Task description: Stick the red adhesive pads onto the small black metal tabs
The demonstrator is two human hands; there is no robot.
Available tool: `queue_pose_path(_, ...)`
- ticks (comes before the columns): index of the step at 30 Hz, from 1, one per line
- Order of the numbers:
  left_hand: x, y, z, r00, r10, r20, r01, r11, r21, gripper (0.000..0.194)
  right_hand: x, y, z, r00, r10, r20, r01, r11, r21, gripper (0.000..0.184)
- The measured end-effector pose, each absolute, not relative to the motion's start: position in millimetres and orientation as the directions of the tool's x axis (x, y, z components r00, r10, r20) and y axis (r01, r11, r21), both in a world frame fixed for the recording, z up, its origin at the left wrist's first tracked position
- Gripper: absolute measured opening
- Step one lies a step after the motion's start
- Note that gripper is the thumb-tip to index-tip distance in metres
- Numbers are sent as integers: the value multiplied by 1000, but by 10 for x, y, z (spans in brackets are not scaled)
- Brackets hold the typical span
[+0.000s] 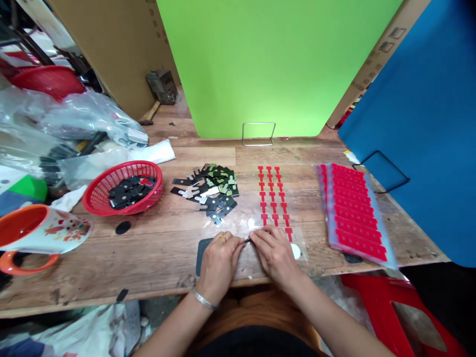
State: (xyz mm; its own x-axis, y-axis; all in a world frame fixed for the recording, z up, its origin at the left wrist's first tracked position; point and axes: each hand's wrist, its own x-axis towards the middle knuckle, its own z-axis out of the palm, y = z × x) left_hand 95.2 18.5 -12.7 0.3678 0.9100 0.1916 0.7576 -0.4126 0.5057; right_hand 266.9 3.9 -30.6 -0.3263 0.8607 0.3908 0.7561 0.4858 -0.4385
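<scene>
Pinched at either end by the left hand (220, 255) and right hand (275, 252), the small, dark, metal-looking piece (247, 240) seems light and stiff, best held by its edges.

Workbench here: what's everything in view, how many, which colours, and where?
Wood-grain table: 1, brown, centre
Large flat boards: 2, green at back, blue at right
Bent-wire stands: 2, silver and dark, at the boards
Round plastic mesh basket: 1, red, left
Glossy mug: 1, orange and white, far left
Flat thin pieces: many, black and silver, centre and basket
T-shaped cutouts: about 19, red, centre
Layered strip sheets: uncounted, red, right
Plastic bags: uncounted, clear, upper left
Plastic stool: 1, red, lower right
Remaining clutter: uncounted, mixed, left
Left hand and right hand: 2, ungloved, front centre, pinching a small dark piece
</scene>
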Motion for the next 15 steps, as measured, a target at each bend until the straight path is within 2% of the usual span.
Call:
queue_pose_path(2,952,187,-108,364,913,187,756,-406,513,19,2653,26,-276,-314,872,376,749,471,-465,35)
queue_pose_path(5,950,199,-64,347,924,162,736,-375,564,18,2723,7,-207,-228,902,367,708,412,-573,38)
queue_pose_path(7,959,214,-34,302,944,129,702,-312,640,15,2868,10,-159,-101,931,352,680,323,-658,34)
queue_pose_path(9,998,235,-10,239,969,54,630,-198,751,14,3064,34,-119,31,954,299,683,198,-703,20)
queue_pose_path(12,1148,281,11,229,966,-123,382,27,924,17,3326,96,-88,100,974,205,726,70,-684,10)
queue_pose_path(15,1401,338,18,302,922,-244,93,226,970,20,3436,164,-99,68,986,150,780,41,-624,12)
